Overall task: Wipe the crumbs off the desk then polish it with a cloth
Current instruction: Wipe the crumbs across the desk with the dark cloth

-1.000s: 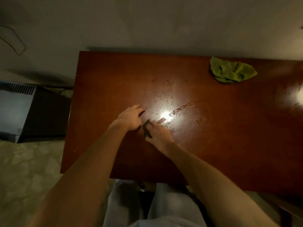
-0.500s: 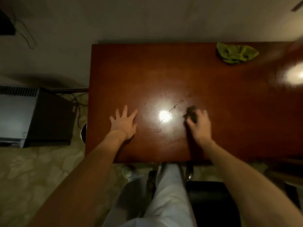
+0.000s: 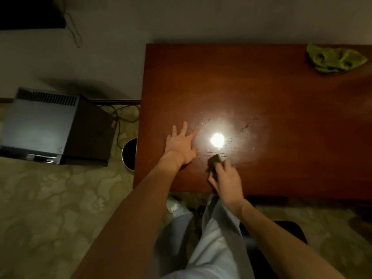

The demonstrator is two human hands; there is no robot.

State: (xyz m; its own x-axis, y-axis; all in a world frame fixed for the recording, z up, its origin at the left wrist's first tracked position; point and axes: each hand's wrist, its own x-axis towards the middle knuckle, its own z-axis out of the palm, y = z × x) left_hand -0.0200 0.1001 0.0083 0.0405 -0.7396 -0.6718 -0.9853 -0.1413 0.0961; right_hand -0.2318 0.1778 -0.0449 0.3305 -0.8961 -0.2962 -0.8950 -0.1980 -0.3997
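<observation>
Left hand [image 3: 181,144]: flat on the wooden surface [image 3: 271,93], fingers spread, grip empty. Right hand [image 3: 226,179]: grip closed on a small dark sponge [image 3: 213,161] pressed to the surface near its front edge. Crumbs [image 3: 237,135]: scattered around the light glare, just beyond the sponge. Green cloth [image 3: 335,60]: bunched at far right corner.

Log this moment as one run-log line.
phase: wiping crumbs | right hand: holds dark wiper | left hand: flat on desk | green cloth: untouched
</observation>
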